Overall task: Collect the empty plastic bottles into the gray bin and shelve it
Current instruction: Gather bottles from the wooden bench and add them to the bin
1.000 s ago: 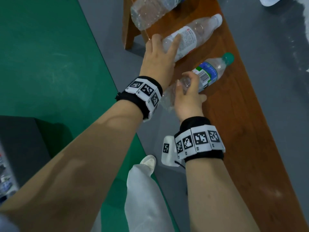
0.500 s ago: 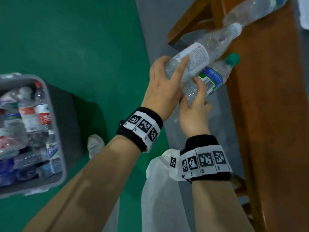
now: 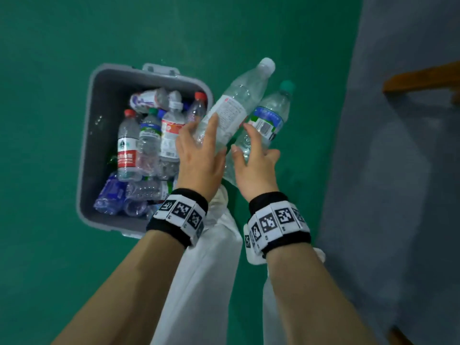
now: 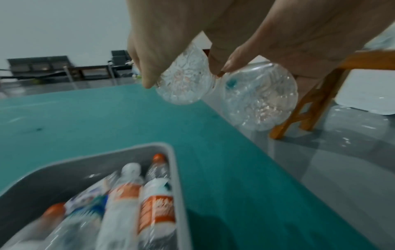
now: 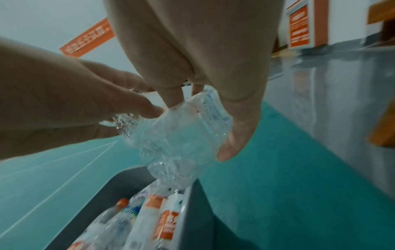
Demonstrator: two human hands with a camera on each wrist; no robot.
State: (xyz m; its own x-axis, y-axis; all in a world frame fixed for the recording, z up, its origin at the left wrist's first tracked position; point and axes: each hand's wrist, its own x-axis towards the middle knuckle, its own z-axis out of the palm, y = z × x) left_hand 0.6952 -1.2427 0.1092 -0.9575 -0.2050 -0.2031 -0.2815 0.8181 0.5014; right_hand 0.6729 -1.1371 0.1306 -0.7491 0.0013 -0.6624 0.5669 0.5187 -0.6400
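Note:
My left hand [image 3: 199, 155] grips the lower half of a clear bottle with a white cap and white label [image 3: 234, 108], held in the air just right of the gray bin [image 3: 99, 95]. Beside it, my right hand [image 3: 254, 160] holds a clear bottle with a green cap and blue-green label [image 3: 271, 115]. Both bottles point away from me, their bases toward my wrists; the left wrist view shows the two round bases [image 4: 184, 81] side by side. The bin stands on the green floor and holds several empty bottles [image 3: 149, 145]. In the right wrist view my thumb [image 5: 237, 135] presses the green-capped bottle [image 5: 181, 135] above the bin's rim [image 5: 188, 203].
White trouser legs [image 3: 211, 282] and a shoe stand just below my hands, next to the bin. Gray floor [image 3: 398, 170] lies to the right, with part of the wooden bench [image 3: 423, 78] at the far right edge. Dark chairs [image 4: 38, 66] line the far wall.
Both hands lifted their bottles off the wooden bench and swung left. They now hang beside the gray bin, which has come fully into view.

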